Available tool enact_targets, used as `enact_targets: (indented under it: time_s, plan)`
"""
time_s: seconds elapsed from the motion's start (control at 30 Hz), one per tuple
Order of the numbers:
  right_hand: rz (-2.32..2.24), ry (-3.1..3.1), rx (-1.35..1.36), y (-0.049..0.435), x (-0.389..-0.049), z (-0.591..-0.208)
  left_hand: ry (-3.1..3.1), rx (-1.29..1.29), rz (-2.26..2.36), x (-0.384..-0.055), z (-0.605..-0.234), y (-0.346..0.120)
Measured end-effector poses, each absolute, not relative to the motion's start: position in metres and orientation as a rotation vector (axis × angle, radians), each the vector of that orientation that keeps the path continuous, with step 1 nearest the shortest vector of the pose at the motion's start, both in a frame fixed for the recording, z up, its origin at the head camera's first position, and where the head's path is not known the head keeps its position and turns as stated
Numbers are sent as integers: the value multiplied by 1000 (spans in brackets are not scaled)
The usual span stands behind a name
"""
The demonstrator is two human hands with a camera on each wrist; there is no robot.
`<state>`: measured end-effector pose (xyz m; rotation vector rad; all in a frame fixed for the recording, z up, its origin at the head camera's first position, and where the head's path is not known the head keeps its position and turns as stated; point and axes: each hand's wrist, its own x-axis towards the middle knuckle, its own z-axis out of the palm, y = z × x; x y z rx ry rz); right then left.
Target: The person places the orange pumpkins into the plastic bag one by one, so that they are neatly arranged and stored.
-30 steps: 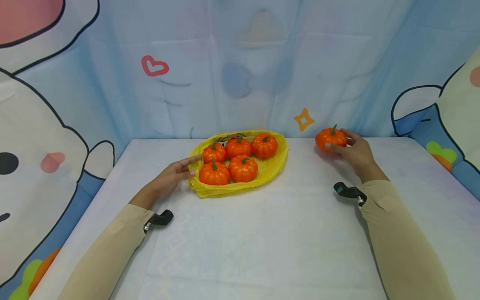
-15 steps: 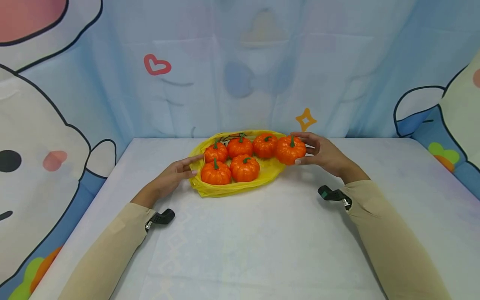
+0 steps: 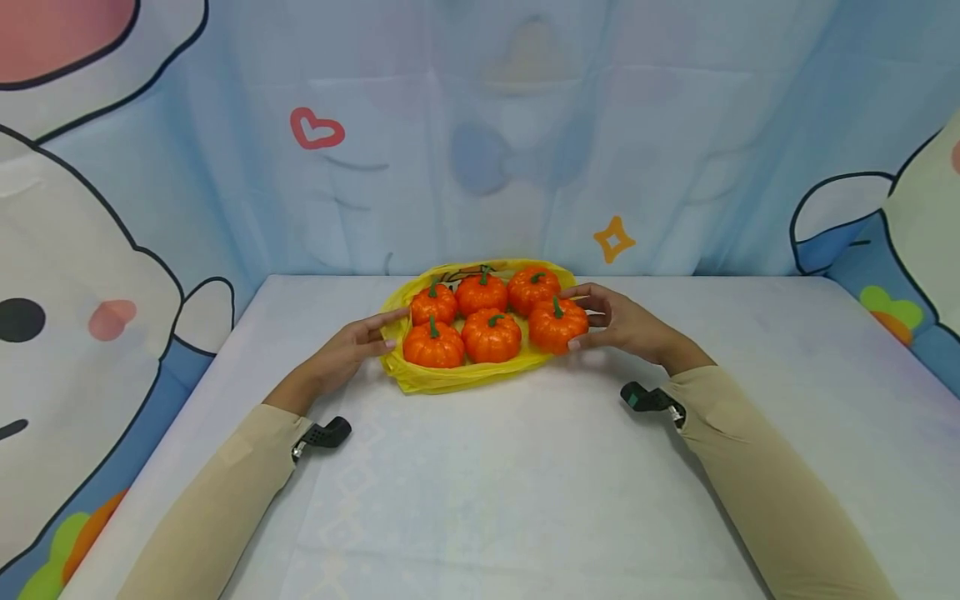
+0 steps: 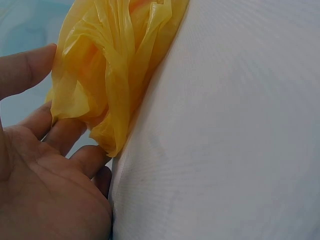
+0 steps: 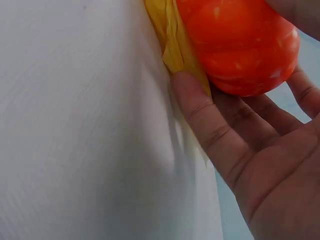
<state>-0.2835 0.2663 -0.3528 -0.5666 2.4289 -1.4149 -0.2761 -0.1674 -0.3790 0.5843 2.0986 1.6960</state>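
Observation:
A yellow plastic bag (image 3: 442, 382), spread open with a raised rim, lies at the back middle of the table. Several glossy orange pumpkins (image 3: 491, 336) with green stems sit in it. The right hand (image 3: 626, 327) holds another orange pumpkin (image 3: 558, 326) over the bag's right end, fingers on its far side and thumb on its near side. The right wrist view shows that pumpkin (image 5: 245, 47) low against the bag's edge. At the bag's left end, the left hand (image 3: 341, 358) touches the rim with relaxed, spread fingers. Part of its fingers is hidden behind the crinkled plastic (image 4: 117, 65).
A white cloth (image 3: 480, 483) covers the table. Behind its far edge hangs a light blue printed curtain (image 3: 420, 167), close to the back of the bag. A black wrist-worn device (image 3: 326, 433) sticks out at the left sleeve, and a similar device (image 3: 648, 398) at the right.
The right hand has carried its pumpkin leftward from the table's right side, then nearer and lower into the bag's right end. The left hand has stayed at the bag's left rim.

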Motion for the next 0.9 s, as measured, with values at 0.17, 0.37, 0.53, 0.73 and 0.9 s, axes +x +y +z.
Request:
enact_targets:
  time_s: [0.17, 0.37, 0.53, 0.73, 0.9]
  plan:
    - [-1381, 2447, -553, 265, -284, -354, 2094, 601, 1704, -276, -379, -167]
    - [-1365, 2490, -575, 261, -282, -352, 2101, 593, 1699, -276, -380, -167]
    - [-1366, 2519, -521, 262, -282, -354, 2097, 599, 1695, -276, -379, -166]
    - [-1358, 2503, -484, 259, -280, -355, 2097, 600, 1698, -275, -379, -165]
    - [-1323, 2506, -449, 255, -279, -352, 2105, 574, 1696, -275, -380, -166]
